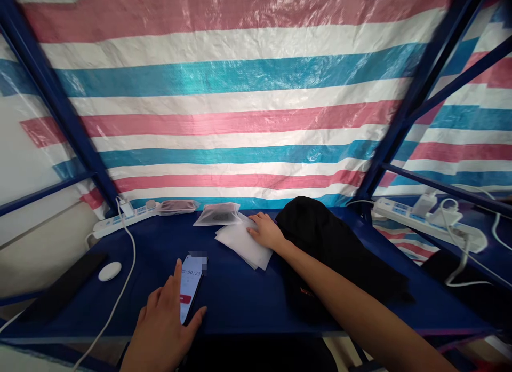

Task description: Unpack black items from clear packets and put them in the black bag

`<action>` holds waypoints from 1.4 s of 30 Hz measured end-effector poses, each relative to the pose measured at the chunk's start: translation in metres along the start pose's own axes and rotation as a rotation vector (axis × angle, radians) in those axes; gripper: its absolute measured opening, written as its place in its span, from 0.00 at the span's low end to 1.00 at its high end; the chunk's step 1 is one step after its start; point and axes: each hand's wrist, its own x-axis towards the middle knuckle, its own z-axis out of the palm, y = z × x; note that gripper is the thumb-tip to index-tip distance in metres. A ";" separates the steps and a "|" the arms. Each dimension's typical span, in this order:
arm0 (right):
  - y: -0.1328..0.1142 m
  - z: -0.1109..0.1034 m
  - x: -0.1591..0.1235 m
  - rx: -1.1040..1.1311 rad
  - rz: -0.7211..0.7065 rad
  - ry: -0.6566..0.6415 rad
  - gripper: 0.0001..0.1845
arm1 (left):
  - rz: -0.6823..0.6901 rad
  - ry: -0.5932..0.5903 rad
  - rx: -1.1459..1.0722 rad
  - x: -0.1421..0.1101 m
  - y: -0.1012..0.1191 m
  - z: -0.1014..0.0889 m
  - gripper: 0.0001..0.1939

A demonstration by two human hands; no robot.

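My left hand (162, 313) is beside and partly over a smartphone (194, 278), its fingers stretched and its thumb apart. The lit screen shows a running-time display and a red button. My right hand (266, 230) rests on the right side of a stack of white translucent plastic bags (242, 243), fingers lying over them. A filled translucent bag (218, 214) touches the stack's far left side. Just right of my right hand lies a bunched black garment (320, 238), partly covered by my forearm.
Another packet (178, 206) sits at the back of the blue desk (160, 244). Power strips stand at left (128, 217) and right (432, 225). A white cable (130, 276) crosses the left side near a white round disc (109, 271). Blue metal posts and a striped sheet (240, 116) enclose the desk.
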 end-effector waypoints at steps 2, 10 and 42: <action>0.000 0.000 0.000 0.000 0.009 -0.006 0.28 | -0.029 0.026 0.024 -0.004 0.007 0.003 0.48; -0.001 -0.001 -0.001 0.018 0.005 -0.010 0.27 | -0.172 0.043 -0.042 0.018 -0.015 -0.005 0.52; -0.001 -0.003 0.000 0.018 0.015 -0.014 0.26 | -0.054 -0.022 -0.016 0.082 -0.024 -0.030 0.52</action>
